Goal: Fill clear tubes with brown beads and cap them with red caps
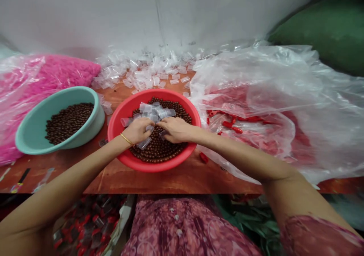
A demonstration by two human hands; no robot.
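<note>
A red basin [125, 112] stands on the wooden table, filled with small brown beads [159, 150] and a heap of clear plastic tubes [155, 111]. Both my hands are inside it. My left hand [138, 130], with a gold bangle at the wrist, is closed around several clear tubes that stick out below the fingers. My right hand [176, 129] lies knuckles up over the beads, fingers curled and pinched toward the left hand; what it holds is hidden.
A teal basin [31, 131] with more brown beads sits to the left. Behind it lies a bag of pink pieces [42, 74]. Loose clear tubes [148, 72] are piled along the wall. A big clear bag with red caps [241, 123] lies right.
</note>
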